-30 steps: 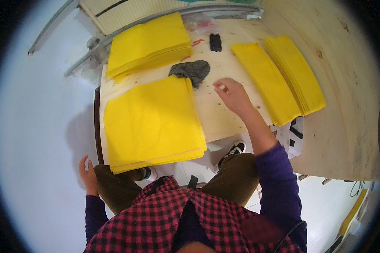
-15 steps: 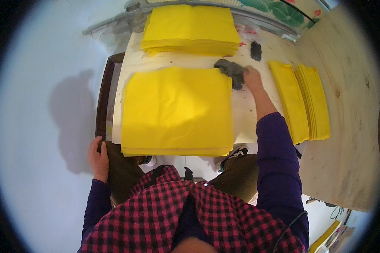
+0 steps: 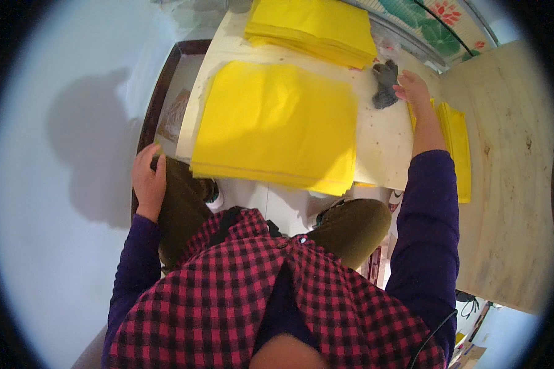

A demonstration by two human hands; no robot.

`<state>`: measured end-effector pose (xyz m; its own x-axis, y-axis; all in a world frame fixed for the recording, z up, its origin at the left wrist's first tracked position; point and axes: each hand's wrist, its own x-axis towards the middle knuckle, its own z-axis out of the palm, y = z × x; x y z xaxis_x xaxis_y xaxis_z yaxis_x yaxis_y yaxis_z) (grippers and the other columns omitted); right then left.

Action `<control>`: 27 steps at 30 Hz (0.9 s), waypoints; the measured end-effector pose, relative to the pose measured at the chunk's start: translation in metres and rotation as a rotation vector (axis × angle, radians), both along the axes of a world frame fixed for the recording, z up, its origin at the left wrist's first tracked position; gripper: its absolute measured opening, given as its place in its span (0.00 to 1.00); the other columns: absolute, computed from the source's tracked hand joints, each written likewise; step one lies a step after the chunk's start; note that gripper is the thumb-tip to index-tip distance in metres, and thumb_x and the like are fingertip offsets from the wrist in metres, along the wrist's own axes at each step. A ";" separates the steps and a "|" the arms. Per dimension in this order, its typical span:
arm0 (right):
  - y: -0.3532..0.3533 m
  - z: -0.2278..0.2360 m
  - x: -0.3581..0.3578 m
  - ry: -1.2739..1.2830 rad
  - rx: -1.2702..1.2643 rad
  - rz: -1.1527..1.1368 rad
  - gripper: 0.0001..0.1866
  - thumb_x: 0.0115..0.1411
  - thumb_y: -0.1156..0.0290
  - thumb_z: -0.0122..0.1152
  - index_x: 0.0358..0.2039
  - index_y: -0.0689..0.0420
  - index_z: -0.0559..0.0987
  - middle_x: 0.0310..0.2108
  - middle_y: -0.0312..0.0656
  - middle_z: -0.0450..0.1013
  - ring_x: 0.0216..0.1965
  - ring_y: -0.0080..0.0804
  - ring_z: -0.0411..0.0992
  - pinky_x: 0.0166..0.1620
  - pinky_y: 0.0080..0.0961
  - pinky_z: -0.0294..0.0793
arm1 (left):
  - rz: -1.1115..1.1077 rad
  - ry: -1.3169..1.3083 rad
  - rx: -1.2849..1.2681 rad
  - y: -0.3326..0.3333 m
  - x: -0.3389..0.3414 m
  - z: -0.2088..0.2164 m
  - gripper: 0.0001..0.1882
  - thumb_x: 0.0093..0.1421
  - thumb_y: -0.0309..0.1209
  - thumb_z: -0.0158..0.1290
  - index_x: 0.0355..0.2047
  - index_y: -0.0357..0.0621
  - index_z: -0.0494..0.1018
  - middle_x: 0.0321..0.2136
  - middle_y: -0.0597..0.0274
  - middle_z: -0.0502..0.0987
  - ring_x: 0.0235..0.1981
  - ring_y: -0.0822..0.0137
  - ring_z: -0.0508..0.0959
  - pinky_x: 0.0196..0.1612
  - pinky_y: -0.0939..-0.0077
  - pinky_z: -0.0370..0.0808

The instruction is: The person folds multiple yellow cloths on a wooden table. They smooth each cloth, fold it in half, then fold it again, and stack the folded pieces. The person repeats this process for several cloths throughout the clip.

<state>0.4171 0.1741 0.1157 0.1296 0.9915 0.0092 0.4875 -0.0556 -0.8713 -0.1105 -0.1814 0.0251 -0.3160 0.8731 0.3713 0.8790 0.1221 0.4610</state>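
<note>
My right hand [image 3: 413, 88] is just beside a dark grey bunched piece of cloth, perhaps a glove [image 3: 386, 86], at the far right of the table. Its fingers are apart and hold nothing I can see. Resting on my left thigh by the table's left edge is my left hand [image 3: 149, 184], fingers loosely stretched. A large stack of yellow sheets [image 3: 274, 126] lies in front of me, its near edge overhanging the table. Behind it sits a second yellow stack [image 3: 314, 27].
Folded yellow bundles [image 3: 454, 144] stand at the right, partly hidden by my right arm, along a plywood panel [image 3: 498, 184]. The pale wooden table [image 3: 381, 144] has a dark brown frame [image 3: 160, 92] on its left. A patterned panel [image 3: 425, 24] is at the back.
The grey cloth has gone from the near stack's far right corner to farther right, and my right hand has let go of it. The view has shifted; my left hand stays on my thigh.
</note>
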 end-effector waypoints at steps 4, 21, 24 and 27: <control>-0.048 -0.036 -0.018 -0.152 0.023 0.206 0.20 0.59 0.63 0.60 0.49 0.60 0.75 0.36 0.42 0.77 0.35 0.29 0.76 0.37 0.25 0.76 | -0.006 -0.051 0.063 -0.003 -0.002 -0.003 0.13 0.59 0.31 0.52 0.44 0.41 0.74 0.47 0.51 0.75 0.50 0.53 0.73 0.54 0.63 0.68; -0.357 -0.114 -0.083 0.098 0.148 -0.100 0.15 0.62 0.70 0.55 0.47 0.65 0.74 0.40 0.41 0.74 0.41 0.27 0.72 0.46 0.23 0.71 | -0.240 -0.221 0.238 -0.024 0.031 0.001 0.16 0.56 0.25 0.52 0.47 0.41 0.72 0.50 0.52 0.72 0.54 0.53 0.69 0.59 0.64 0.63; -0.366 -0.113 -0.084 0.031 0.161 -0.040 0.13 0.62 0.71 0.55 0.45 0.64 0.75 0.39 0.39 0.74 0.38 0.24 0.72 0.43 0.21 0.71 | -0.368 -0.255 0.265 -0.022 0.050 -0.002 0.16 0.56 0.25 0.53 0.46 0.39 0.72 0.49 0.50 0.72 0.53 0.51 0.70 0.57 0.63 0.65; -0.361 -0.105 -0.086 -0.099 0.184 0.000 0.12 0.62 0.71 0.55 0.44 0.64 0.76 0.38 0.38 0.75 0.38 0.24 0.72 0.43 0.21 0.71 | -0.493 -0.224 0.210 -0.014 0.061 0.000 0.15 0.56 0.24 0.53 0.45 0.39 0.72 0.47 0.48 0.73 0.51 0.50 0.71 0.54 0.63 0.68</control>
<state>0.3308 -0.1871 0.0105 0.1195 0.9719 0.2027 0.5713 0.0997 -0.8147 -0.0491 -0.1958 0.0246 0.0182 0.8521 0.5231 0.6874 -0.3906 0.6123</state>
